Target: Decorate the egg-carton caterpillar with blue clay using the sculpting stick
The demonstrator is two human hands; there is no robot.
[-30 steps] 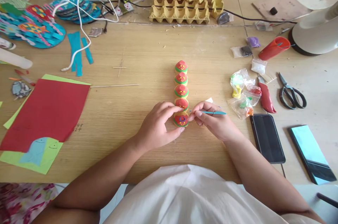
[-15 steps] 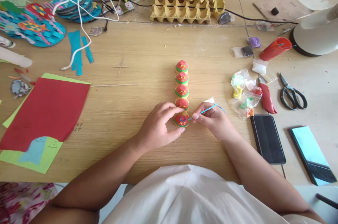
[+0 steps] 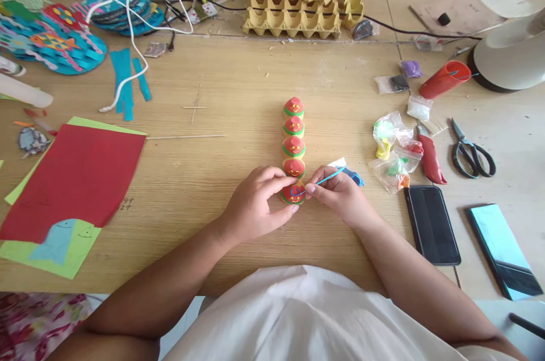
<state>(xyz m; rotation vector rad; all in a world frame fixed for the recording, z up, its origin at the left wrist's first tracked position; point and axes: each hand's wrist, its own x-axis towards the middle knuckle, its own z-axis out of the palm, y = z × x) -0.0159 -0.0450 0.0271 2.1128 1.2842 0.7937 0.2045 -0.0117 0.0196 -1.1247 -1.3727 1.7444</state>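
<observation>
An egg carton strip (image 3: 293,147) lies lengthwise in front of me, its several cups covered in red and green with yellow smiling faces. My left hand (image 3: 261,200) steadies the nearest cup, thumb at the near side and fingers at the far side. Between my right thumb and fingers is a thin blue stick tool (image 3: 330,176), its tip touching the top of that cup, where a curved blue line shows. My right hand (image 3: 336,191) sits just right of the strip. Behind its knuckles lies a blue packet (image 3: 355,177), partly hidden.
To the right are clay bags (image 3: 394,165), a red-handled cutter (image 3: 431,156), scissors (image 3: 472,151), a red cup (image 3: 445,78) and two phones, one black (image 3: 433,226). Red paper (image 3: 80,173) and a thin stick (image 3: 185,137) lie left. Egg cartons (image 3: 292,17) stand at the back.
My right hand has shifted slightly left, bringing the blue tool's tip onto the nearest cup's top. More of the blue packet shows behind the hand. My left hand stays in place.
</observation>
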